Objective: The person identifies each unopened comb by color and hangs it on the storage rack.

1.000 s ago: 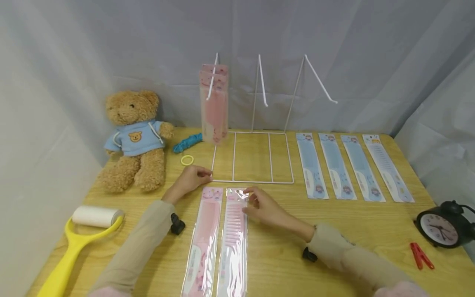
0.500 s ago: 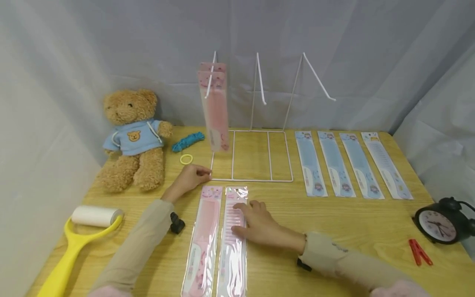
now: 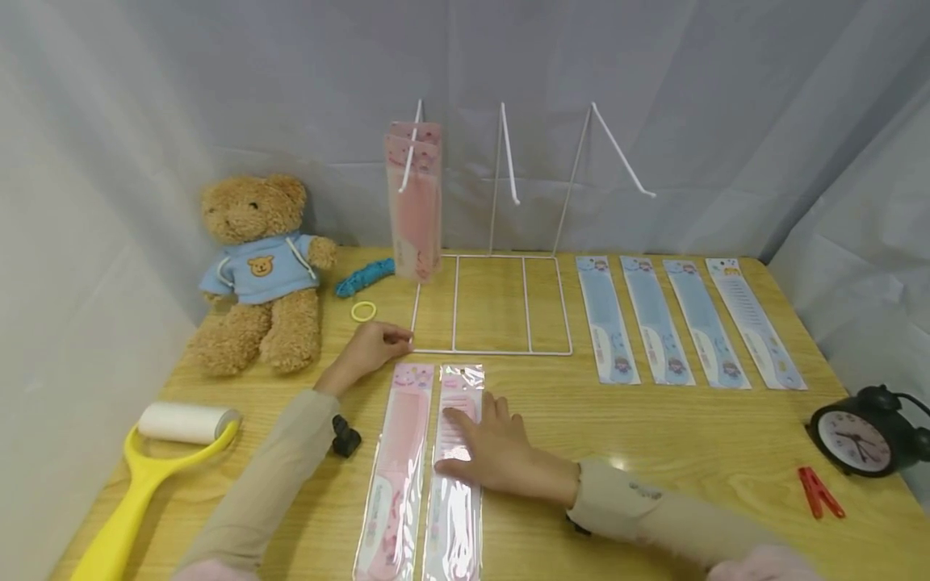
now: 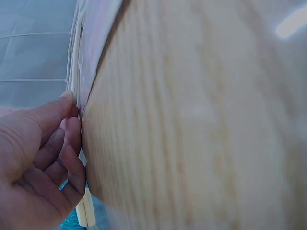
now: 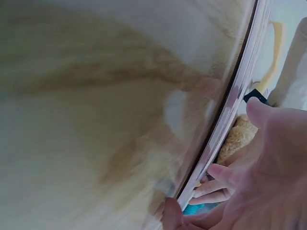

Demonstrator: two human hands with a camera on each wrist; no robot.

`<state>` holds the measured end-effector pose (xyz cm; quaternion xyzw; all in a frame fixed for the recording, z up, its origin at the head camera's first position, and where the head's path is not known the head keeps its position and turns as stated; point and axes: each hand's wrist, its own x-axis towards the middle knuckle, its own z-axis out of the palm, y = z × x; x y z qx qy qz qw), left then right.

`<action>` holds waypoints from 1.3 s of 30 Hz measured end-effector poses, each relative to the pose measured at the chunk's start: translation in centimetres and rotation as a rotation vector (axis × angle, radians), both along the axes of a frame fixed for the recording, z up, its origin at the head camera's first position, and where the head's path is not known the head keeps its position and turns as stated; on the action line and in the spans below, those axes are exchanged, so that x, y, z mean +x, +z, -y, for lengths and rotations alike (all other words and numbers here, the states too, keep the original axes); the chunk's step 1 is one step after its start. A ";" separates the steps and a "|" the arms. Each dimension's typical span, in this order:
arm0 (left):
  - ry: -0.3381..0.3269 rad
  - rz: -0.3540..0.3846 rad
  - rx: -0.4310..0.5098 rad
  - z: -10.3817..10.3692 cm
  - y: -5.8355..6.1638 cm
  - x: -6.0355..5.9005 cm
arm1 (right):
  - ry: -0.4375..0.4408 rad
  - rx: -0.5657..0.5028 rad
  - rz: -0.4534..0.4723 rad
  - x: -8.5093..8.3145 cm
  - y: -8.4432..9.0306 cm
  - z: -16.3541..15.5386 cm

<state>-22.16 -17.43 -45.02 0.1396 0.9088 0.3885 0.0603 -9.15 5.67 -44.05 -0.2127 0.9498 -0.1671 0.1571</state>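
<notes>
My left hand (image 3: pixel 366 352) pinches the front left corner of a white wire display rack (image 3: pixel 494 353) between thumb and fingers. The left wrist view shows that thumb (image 4: pixel 67 96) against the wire. Over a packaged pink comb (image 3: pixel 459 516), the right one of two lying side by side, my right hand (image 3: pixel 501 452) has its fingers spread. Its thumb and index finger cross the clear wrapper; whether they touch it I cannot tell. The left packaged comb (image 3: pixel 403 436) lies just beside it. More pink comb packs (image 3: pixel 417 210) hang from the rack's left hook.
Several blue comb packs (image 3: pixel 609 323) lie in a row right of the rack. A teddy bear (image 3: pixel 254 274), blue cord (image 3: pixel 365 277), yellow ring (image 3: pixel 363 311) and yellow-handled roller (image 3: pixel 145 476) are at left. A black alarm clock (image 3: pixel 853 440) and red clip (image 3: pixel 821 492) are at right.
My right hand has moved from the top edge of the right pink comb pack down and left over its middle. The hanging packs have swung a little. My left hand keeps its hold.
</notes>
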 end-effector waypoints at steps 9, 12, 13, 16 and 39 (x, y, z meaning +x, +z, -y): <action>0.013 0.031 -0.003 0.0 0.2 0.1 | 0.027 0.119 -0.068 0.4 0.4 0.7; 0.008 0.025 -0.001 -0.1 0.2 0.1 | 0.013 0.117 -0.068 0.4 0.6 0.8; 0.008 0.022 0.001 -0.1 0.2 0.1 | 0.010 0.120 -0.068 0.4 0.6 0.8; 0.006 0.014 0.002 -0.1 0.2 0.0 | 0.004 0.111 -0.059 0.2 0.8 0.8; 0.010 0.003 -0.001 -0.1 0.1 0.1 | -0.157 -0.140 0.100 -0.8 1.1 0.1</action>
